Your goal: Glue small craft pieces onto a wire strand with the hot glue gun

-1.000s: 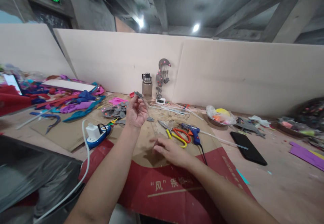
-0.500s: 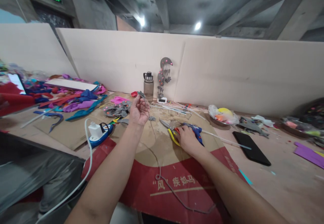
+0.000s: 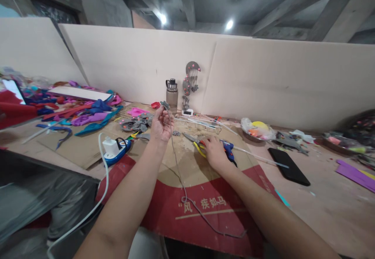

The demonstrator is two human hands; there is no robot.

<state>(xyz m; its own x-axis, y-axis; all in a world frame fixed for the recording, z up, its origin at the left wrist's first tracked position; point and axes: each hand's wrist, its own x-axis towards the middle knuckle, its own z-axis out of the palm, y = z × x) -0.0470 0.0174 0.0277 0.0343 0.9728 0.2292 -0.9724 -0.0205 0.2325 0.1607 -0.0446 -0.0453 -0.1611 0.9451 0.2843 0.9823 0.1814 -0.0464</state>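
Observation:
My left hand [image 3: 162, 125] is raised over the cardboard, its fingers pinching a small grey felt piece [image 3: 165, 105]. A grey string [image 3: 176, 161] hangs from that hand and trails across the red print toward the front edge. My right hand [image 3: 215, 151] rests low on the cardboard, fingers curled over a yellow-handled tool with a pointed metal nose [image 3: 190, 138]; whether it is pliers or scissors I cannot tell. Just beyond that hand lies a blue glue gun [image 3: 227, 148], partly hidden, with a clear glue stick [image 3: 258, 157] reaching right.
Grey felt pieces [image 3: 137, 122] are piled left of centre, near a blue power strip [image 3: 118, 151]. A bottle [image 3: 172, 96] and a grey moon-shaped hanging ornament [image 3: 192, 66] stand at the back. A black phone [image 3: 288, 166] and a bowl [image 3: 256, 136] are at right. Another person's leg [image 3: 58, 196] shows at left.
The whole view has shifted slightly. My right hand has drawn a little to the left over the yellow-handled tool. My left hand still pinches the felt piece.

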